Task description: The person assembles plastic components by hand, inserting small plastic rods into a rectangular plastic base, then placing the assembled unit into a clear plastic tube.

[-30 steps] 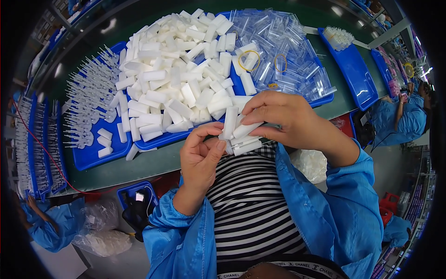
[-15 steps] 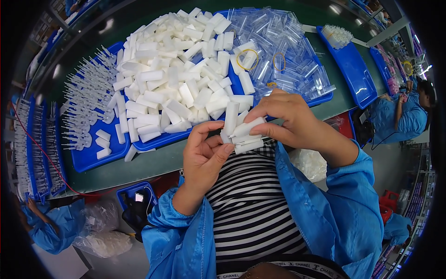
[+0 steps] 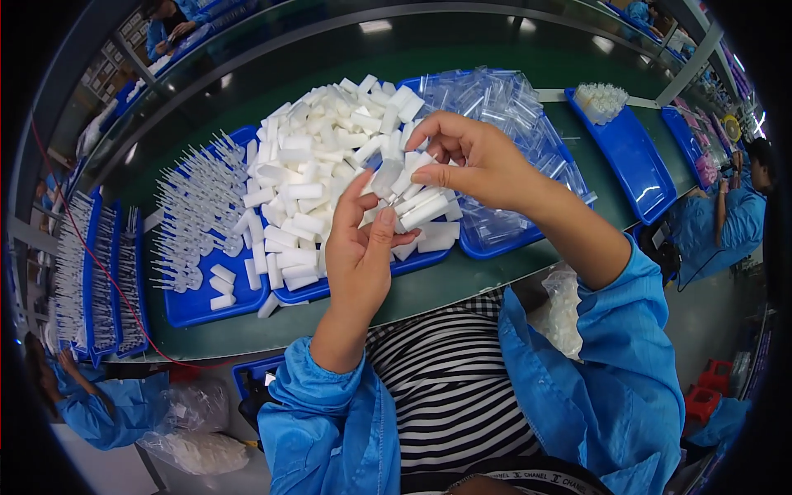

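Note:
My left hand (image 3: 363,247) is closed around a small cluster of white foam pieces (image 3: 425,209), with thumb and fingers pressed to their near ends. A thin, shiny metallic bit shows among them near my thumb. My right hand (image 3: 474,165) pinches one white foam piece (image 3: 406,177) at the top of the cluster between thumb and curled fingers. Both hands are held over the front of a large heap of white foam pieces (image 3: 309,157) piled on a blue tray. Fingers hide parts of the held pieces.
Right of the heap, a blue tray holds clear plastic tubes (image 3: 495,124). On the left, a blue tray (image 3: 198,309) carries rows of thin white-tipped parts (image 3: 194,214). Farther right lies a long blue tray (image 3: 639,186) with a small white bundle. Co-workers in blue sit at both sides.
Both hands have moved up and away from my body, over the heap, still with the foam pieces. The view has tilted, so trays appear lower in the picture.

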Demonstrator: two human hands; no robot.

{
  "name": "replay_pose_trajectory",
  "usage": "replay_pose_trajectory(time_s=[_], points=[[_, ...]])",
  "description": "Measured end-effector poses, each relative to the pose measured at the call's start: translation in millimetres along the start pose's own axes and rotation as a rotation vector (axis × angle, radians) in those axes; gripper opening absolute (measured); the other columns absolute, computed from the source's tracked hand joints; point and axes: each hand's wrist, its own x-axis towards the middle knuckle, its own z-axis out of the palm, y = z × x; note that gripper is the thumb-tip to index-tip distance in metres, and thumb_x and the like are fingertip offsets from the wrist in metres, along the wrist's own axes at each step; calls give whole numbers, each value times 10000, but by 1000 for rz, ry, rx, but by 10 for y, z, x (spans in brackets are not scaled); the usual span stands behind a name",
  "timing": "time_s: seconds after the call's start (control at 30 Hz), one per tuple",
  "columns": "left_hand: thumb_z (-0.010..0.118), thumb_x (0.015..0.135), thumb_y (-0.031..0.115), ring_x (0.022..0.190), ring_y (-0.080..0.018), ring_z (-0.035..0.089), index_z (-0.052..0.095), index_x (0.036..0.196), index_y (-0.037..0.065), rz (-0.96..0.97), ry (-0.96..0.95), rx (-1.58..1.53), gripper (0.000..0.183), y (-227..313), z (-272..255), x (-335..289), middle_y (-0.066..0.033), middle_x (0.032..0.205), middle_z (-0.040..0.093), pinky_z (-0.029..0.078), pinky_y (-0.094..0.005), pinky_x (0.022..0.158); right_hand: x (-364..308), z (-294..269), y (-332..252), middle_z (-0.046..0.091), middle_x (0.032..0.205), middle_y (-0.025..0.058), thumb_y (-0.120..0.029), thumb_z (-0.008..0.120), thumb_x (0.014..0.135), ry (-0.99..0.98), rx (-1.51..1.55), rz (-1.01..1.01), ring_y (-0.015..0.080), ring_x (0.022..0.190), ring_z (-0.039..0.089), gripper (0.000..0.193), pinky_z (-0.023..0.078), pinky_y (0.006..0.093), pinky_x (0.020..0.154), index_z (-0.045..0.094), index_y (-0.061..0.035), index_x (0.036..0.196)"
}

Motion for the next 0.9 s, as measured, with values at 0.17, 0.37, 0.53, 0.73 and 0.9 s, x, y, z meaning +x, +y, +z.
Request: replay_pose_trajectory(time_s=[0.17,0.37,0.53,0.73,0.9], points=[[517,927,154,922,-210,605,441,1227,-8,99,-5,55,349,-102,-64,-71,-132,1074,530,568,-337,721,-81,38,94,572,749,-4,-50,690,779,1,95,55,27,674,536,222,433,176,608,589,-32,976],[567,904,104,824,-141,611,515,1142,-20,-20,1,0,273,-165,-90,-189,-112,909,626,505,-243,701,-312,-57,-2,651,827,41,-57,719,743,-40,-42,37,78,737,606,247,466,202,635,648,-31,977],[563,905,91,819,-148,612,515,1154,-35,-148,-42,-183,284,-124,-21,-247,-126,946,628,508,-256,717,-445,-101,15,649,738,59,-199,762,688,-9,-440,-240,161,710,623,257,463,275,651,679,-63,890],[579,888,56,814,-131,605,518,1149,-40,-160,-150,-175,284,-165,-54,-343,-129,961,630,493,-235,726,-512,-100,126,630,748,36,-295,734,678,95,-692,-599,208,692,586,307,427,312,657,663,-81,887],[593,869,18,803,-119,597,514,1153,-41,-149,-151,-189,301,-157,-46,-374,-124,948,634,477,-220,726,-560,-69,114,632,754,28,-303,749,644,95,-642,-616,189,702,600,364,407,308,653,662,-70,909]])
